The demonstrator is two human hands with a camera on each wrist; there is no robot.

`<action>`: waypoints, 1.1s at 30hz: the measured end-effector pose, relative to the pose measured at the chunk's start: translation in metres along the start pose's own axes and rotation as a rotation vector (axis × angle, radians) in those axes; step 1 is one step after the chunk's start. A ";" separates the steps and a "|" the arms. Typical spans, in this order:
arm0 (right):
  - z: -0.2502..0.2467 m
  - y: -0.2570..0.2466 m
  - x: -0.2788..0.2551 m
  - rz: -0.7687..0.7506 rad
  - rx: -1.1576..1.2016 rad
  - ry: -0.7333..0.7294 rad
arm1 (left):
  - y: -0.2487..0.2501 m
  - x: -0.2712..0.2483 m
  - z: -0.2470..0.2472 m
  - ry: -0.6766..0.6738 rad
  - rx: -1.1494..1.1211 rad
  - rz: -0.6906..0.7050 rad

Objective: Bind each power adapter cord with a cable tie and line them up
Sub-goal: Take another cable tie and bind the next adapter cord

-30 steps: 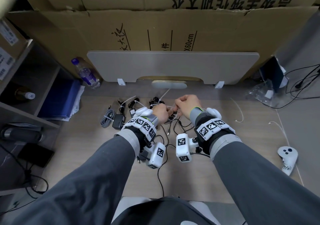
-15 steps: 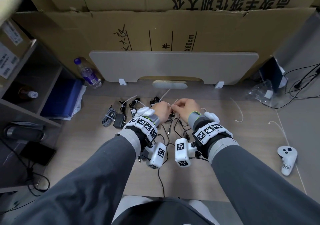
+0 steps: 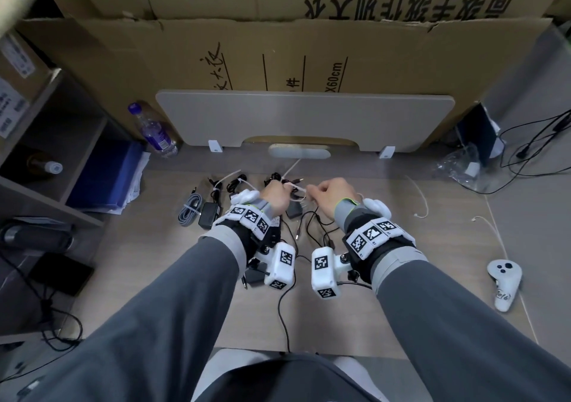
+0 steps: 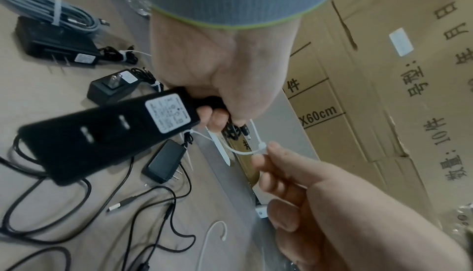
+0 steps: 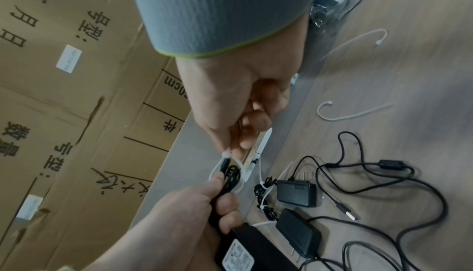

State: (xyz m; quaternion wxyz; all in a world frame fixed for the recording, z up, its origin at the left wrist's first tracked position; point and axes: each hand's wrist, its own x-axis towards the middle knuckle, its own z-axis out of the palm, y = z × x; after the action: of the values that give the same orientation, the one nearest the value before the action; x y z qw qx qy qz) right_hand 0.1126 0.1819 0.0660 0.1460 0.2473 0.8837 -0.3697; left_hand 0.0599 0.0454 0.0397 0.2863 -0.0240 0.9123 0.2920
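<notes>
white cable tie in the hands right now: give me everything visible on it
The cable tie is a thin white strap, plastic by the look, with a small square head. It forms a loose loop around the bunched black cord of the adapter, not yet cinched. The right hand pinches it at the head; the left hand holds cord and adapter together. Its free tail sticks out past the head. All of it is held above the desk.

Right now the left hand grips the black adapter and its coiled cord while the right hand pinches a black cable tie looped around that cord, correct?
Not quite: the cable tie is white, as the left wrist view shows. The left hand does grip the black adapter and coiled cord; the right hand pinches the tie.
</notes>
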 end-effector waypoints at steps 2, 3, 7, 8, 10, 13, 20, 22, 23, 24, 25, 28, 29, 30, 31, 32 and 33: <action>0.006 0.000 -0.005 -0.033 0.049 -0.093 | -0.004 0.004 -0.003 0.017 -0.074 -0.028; 0.009 0.000 -0.007 -0.061 0.092 -0.131 | -0.006 0.006 -0.004 0.035 -0.122 -0.044; 0.008 -0.008 -0.009 -0.182 0.134 -0.077 | -0.011 0.006 -0.005 0.074 -0.145 -0.049; 0.006 -0.010 -0.008 -0.207 0.108 -0.057 | -0.012 0.005 -0.006 0.082 -0.135 -0.059; 0.002 -0.014 -0.007 -0.240 0.073 -0.035 | -0.012 0.002 -0.011 0.101 -0.137 -0.080; -0.001 -0.008 -0.006 -0.247 0.180 -0.045 | -0.011 0.011 -0.015 0.100 -0.200 -0.072; 0.003 -0.006 0.002 -0.128 0.276 -0.248 | -0.014 0.014 -0.009 -0.073 -0.521 0.002; 0.008 -0.012 0.002 -0.148 0.254 -0.245 | -0.004 0.005 -0.010 -0.091 -0.598 0.028; 0.010 -0.014 0.003 -0.169 0.249 -0.243 | 0.000 0.000 -0.012 -0.099 -0.652 0.021; 0.012 -0.016 0.005 -0.184 0.250 -0.247 | 0.003 -0.004 -0.013 -0.107 -0.688 0.008; 0.013 -0.017 0.007 -0.195 0.254 -0.256 | 0.004 -0.006 -0.015 -0.124 -0.705 0.014; 0.016 -0.017 0.009 -0.194 0.273 -0.293 | 0.002 -0.003 -0.016 -0.135 -0.632 0.111; 0.017 -0.016 0.009 -0.194 0.276 -0.301 | -0.001 0.001 -0.014 -0.127 -0.596 0.150; 0.017 -0.016 0.008 -0.195 0.271 -0.300 | -0.003 0.003 -0.014 -0.114 -0.586 0.172; 0.017 -0.016 0.007 -0.202 0.268 -0.293 | -0.006 0.007 -0.013 -0.100 -0.596 0.182; 0.015 -0.017 0.004 -0.213 0.274 -0.284 | -0.010 0.009 -0.015 -0.073 -0.603 0.178; 0.014 -0.018 0.004 -0.226 0.289 -0.281 | -0.014 0.011 -0.017 -0.037 -0.600 0.160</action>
State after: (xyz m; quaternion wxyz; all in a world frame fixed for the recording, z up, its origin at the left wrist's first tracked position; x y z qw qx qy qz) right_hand 0.1005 0.1616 0.0654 0.1886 0.1112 0.8146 -0.5371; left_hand 0.0452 0.0254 0.0378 0.2589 -0.0305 0.7789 0.5703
